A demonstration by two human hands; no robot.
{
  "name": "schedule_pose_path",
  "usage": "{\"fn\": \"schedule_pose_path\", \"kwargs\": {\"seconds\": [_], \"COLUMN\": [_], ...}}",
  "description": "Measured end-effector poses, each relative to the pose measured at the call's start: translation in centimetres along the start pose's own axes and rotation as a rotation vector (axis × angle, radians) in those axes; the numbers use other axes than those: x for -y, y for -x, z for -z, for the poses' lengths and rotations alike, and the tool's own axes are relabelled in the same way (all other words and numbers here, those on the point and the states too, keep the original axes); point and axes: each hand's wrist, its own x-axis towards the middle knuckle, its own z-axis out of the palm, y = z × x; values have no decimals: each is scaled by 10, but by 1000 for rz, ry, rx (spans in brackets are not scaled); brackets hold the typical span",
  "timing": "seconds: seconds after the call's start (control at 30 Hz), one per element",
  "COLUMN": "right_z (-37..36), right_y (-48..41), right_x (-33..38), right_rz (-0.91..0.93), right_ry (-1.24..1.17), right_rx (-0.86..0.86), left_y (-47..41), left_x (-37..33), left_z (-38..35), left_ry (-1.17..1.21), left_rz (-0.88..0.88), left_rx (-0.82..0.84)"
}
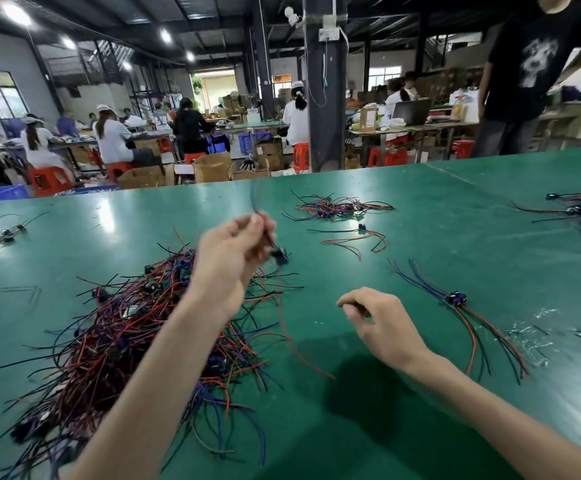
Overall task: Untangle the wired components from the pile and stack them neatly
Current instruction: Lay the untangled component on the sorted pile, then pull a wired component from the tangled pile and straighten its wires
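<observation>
head view of a green tabletop (472, 216). step shown: drawing one unit out of the tangle. the pile (136, 327) of red, blue and black leads lies on the tabletop under the left forearm. the left hand (233, 251) is raised just above the pile's far right edge. its fingers and thumb are closed on the leads of one wired component (279, 255), whose dark body hangs just below the fingertips; motion blur hides the exact grip. a red lead (292, 344) trails from it down past the pile's right edge. the right hand (379, 320) hovers low to the right of the pile, fingers curled inward; whether it pinches a wire end cannot be told. the stack (456, 299) of sorted units, bodies together and leads combed parallel, lies well to the right of the pile, beyond the right hand. a lone component (362, 227) and a small tangle (337, 206) lie beyond the pile, toward its far right. judgement: the task is at an early stage, since the pile far outweighs the stack. the next move likely calls for pulling the trailing leads clear of the pile without dragging neighbours. the leads would then need straightening, and the unit laying on the stack with its body aligned and its leads running the same way.
</observation>
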Motion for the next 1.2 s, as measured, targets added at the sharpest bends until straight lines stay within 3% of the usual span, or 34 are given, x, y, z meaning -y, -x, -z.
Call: {"fn": "schedule_pose_path", "kwargs": {"seconds": [0.13,0.23,0.43,0.57,0.8,1.2], "right_z": [9,11,6,7,8,12], "right_y": [2,7,14,13,10,7], "right_x": [23,34,35,33,23,18], "right_rz": [-243,-397,-506,-571,-577,-560], "right_ry": [-606,-850,-914,-1029,-1008,-1046], "right_rx": [155,316,416,364,246,278], "left_y": [14,21,25,30,37,40], "left_x": [57,87,106,112,117,121], "left_z": [-14,-12,-2,-4,-7,-9], "left_ry": [86,73,5,-60,-73,-187], "left_rz": [225,311,306,312,341,259], "left_rx": [41,42,37,79,225,109]}}
